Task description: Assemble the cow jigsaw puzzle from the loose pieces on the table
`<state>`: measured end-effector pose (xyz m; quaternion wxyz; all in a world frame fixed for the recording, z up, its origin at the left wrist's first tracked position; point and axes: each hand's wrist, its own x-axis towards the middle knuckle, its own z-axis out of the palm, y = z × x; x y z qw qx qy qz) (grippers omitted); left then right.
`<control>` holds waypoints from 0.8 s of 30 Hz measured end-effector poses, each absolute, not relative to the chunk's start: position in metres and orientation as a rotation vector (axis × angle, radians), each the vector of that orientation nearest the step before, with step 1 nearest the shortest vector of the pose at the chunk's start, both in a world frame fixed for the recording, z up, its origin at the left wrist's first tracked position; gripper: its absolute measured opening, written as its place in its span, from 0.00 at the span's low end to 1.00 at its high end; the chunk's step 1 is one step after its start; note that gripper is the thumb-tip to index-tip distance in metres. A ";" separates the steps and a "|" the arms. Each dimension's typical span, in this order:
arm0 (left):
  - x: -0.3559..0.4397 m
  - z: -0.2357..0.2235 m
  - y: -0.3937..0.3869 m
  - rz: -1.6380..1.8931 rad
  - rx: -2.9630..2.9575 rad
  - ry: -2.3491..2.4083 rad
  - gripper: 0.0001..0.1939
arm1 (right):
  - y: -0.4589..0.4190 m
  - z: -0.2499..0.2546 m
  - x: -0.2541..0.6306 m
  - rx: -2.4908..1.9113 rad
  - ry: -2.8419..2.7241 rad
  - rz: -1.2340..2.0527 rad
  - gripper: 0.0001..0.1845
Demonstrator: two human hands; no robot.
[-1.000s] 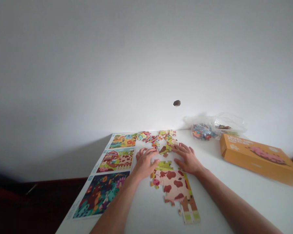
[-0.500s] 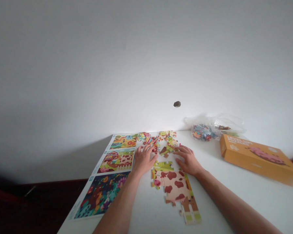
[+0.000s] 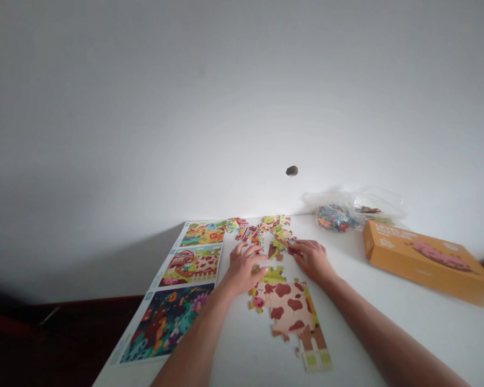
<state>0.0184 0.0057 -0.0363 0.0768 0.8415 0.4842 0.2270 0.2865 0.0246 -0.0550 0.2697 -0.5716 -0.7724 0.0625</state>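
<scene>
Cow section (image 3: pixel 292 307): joined puzzle pieces, flat on the white table (image 3: pixel 248 357) between the forearms, presumably there to be within reach of both hands. Green strip (image 3: pixel 273 274) at its far edge; whether locked on, cannot tell.

Pieces (image 3: pixel 252 233): small clusters beyond the hands, towards the wall (image 3: pixel 242 118), some overlapping; probably kept face up so their print can be read.

Sheet (image 3: pixel 191 266): three printed pictures, flat along the table's left side. The middle one shows a spotted cow, so the sheet seems set there for easy viewing.

Bags (image 3: pixel 334 217): clear plastic, pieces inside, against the wall; likely bagged to keep sets apart.

Box (image 3: pixel 429 260): orange, lying at the right, well apart from the pieces, seemingly out of the way.

Left hand (image 3: pixel 242 270): palm down, fingers spread and bent, thumb apart; fingertips at the near edge of the pieces, no grip evident.

Right hand (image 3: pixel 312 260): palm down, wrist angled inward, fingers curled at the right-hand cluster (image 3: pixel 282 239); whether they pinch a piece, cannot tell.
</scene>
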 end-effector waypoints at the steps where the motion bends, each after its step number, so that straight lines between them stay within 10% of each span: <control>1: 0.020 -0.035 0.004 0.683 2.527 1.411 0.16 | 0.025 -0.055 0.286 -1.499 -2.099 0.170 0.15; 24: 0.025 -0.028 -0.002 0.544 2.522 1.276 0.22 | 0.017 -0.045 0.279 -1.225 -2.294 0.248 0.17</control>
